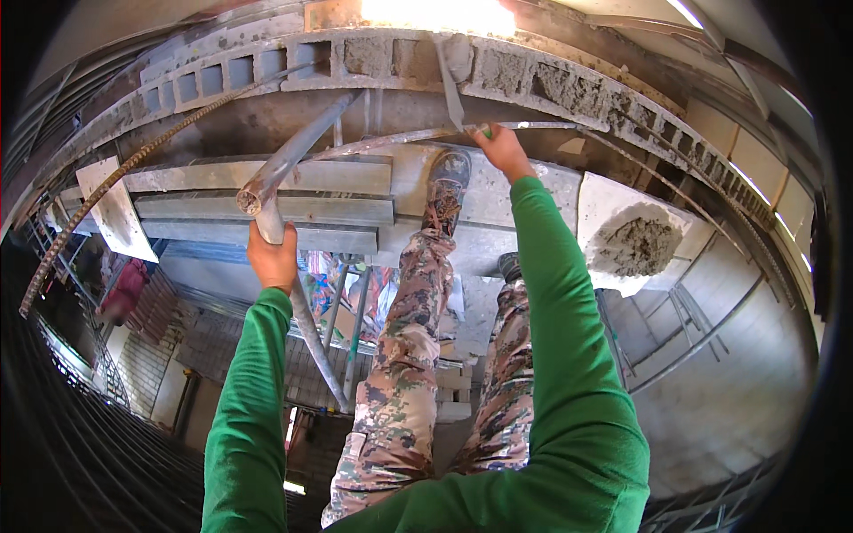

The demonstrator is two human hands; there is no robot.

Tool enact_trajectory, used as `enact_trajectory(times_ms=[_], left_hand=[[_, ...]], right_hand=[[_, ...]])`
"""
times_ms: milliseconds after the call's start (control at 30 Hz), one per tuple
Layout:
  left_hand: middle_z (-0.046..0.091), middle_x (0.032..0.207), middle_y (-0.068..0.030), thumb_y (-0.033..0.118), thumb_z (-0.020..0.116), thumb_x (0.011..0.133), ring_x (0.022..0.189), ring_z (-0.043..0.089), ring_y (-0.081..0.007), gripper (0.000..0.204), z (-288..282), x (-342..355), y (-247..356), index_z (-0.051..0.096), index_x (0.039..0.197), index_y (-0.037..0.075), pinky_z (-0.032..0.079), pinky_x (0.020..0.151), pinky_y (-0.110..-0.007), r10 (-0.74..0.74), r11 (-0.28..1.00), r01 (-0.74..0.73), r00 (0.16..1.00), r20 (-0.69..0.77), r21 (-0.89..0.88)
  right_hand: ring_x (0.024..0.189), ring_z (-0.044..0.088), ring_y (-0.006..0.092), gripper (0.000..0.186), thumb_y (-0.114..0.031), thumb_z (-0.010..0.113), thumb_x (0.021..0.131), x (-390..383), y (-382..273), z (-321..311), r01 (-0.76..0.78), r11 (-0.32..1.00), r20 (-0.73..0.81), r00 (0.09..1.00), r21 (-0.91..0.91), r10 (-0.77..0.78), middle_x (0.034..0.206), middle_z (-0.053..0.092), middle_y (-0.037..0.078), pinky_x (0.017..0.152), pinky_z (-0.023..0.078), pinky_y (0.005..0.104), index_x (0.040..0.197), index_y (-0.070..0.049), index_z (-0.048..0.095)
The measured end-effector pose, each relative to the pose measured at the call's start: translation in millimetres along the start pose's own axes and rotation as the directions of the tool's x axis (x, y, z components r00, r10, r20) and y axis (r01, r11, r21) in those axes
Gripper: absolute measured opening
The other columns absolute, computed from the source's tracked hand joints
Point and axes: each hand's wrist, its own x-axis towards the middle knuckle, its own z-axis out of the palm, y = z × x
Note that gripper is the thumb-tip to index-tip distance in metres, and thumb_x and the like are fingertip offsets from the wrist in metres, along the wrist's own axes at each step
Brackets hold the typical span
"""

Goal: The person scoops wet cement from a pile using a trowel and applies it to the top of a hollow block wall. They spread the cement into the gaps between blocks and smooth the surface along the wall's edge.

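My left hand is closed around a grey metal pipe where it meets a slanting pipe that rises toward the blocks. My right hand is closed on the green handle of a trowel, its narrow blade raised against a course of hollow blocks. Several cavities near the blade are filled with rough grey mortar. To the right, a pale board carries a patch of wet mortar. My left boot rests below the blocks.
A bent rebar arcs across the left. Several grey planks lie below the ledge, with a drop beyond them to a lower level. A person in pink is far left below. Metal rods lean at lower right.
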Motion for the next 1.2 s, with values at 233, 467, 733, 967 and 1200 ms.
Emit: enact_trajectory(times_ms=[233,467,733,967,1200], left_hand=[[0.065,0.085,-0.0216,0.024,0.073,0.075,0.08,0.063,-0.0412,0.037,0.1,0.1,-2.4,0.057,0.098,0.0,0.048,0.072,-0.045,0.018,1.0,-0.018,1.0,-0.017,-0.01],[0.064,0.086,-0.0209,0.027,0.072,0.076,0.079,0.061,-0.0389,0.038,5.6,2.0,-7.2,0.057,0.099,0.0,0.047,0.073,-0.044,0.047,0.999,-0.047,0.999,-0.001,0.004],[0.063,0.083,-0.0168,0.024,0.072,0.076,0.076,0.06,-0.0315,0.036,-0.5,-3.4,-4.9,0.057,0.097,0.0,0.047,0.072,-0.04,0.022,1.0,-0.022,1.0,-0.022,0.015],[0.063,0.082,-0.0187,0.024,0.072,0.076,0.074,0.061,-0.0344,0.034,10.1,-0.2,9.3,0.056,0.094,0.0,0.048,0.071,-0.042,0.1,0.995,-0.1,0.995,-0.027,-0.008],[0.064,0.083,-0.0199,0.026,0.071,0.076,0.076,0.062,-0.0366,0.036,3.2,-3.5,8.8,0.056,0.095,0.0,0.048,0.071,-0.042,0.033,0.999,-0.032,0.999,-0.026,0.025]], right_hand=[[0.068,0.064,0.0313,0.053,-0.049,0.065,0.083,-0.7,-47.7,63.7,-0.24,0.855,0.104,0.971,0.459,0.216,0.075,0.064,0.021,0.063,0.05,0.0408,0.083,0.005,0.061],[0.045,0.041,0.0122,0.039,-0.045,0.056,0.092,33.7,-136.7,85.5,-0.295,0.001,0.286,0.926,0.956,0.246,0.057,0.044,0.0,0.042,0.036,0.0295,0.075,-0.011,0.047],[0.047,0.04,0.0067,0.038,-0.05,0.051,0.094,1.8,-197.0,42.3,-0.338,-0.61,0.432,0.902,0.717,0.007,0.059,0.041,-0.005,0.043,0.033,0.0228,0.079,-0.015,0.044],[0.047,0.043,0.0083,0.045,-0.049,0.042,0.097,96.3,-187.2,10.5,-0.194,-0.779,0.34,0.94,0.597,0.027,0.056,0.043,-0.004,0.043,0.039,0.0226,0.07,-0.013,0.044],[0.05,0.044,0.0089,0.045,-0.048,0.04,0.099,11.4,-223.5,-5.6,-0.206,-0.835,0.373,0.928,0.51,-0.001,0.058,0.044,-0.003,0.044,0.041,0.0228,0.074,-0.011,0.047]])
